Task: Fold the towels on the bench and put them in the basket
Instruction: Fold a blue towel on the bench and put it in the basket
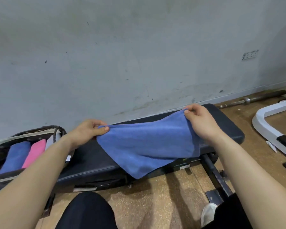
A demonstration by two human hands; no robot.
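Currently: fold step | blue towel [147,142] held above surface [224,123], low corner drooping past near edge | left hand [89,131] and right hand [200,120] each pinching a top corner | next: likely halving squarely, then basket [40,129] at left, apparently part-filled

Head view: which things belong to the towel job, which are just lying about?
Job: blue towel, pinched at two corners by left hand and right hand; bench; basket holding folded towels.
Lying about: barbell, white frame, wall socket.
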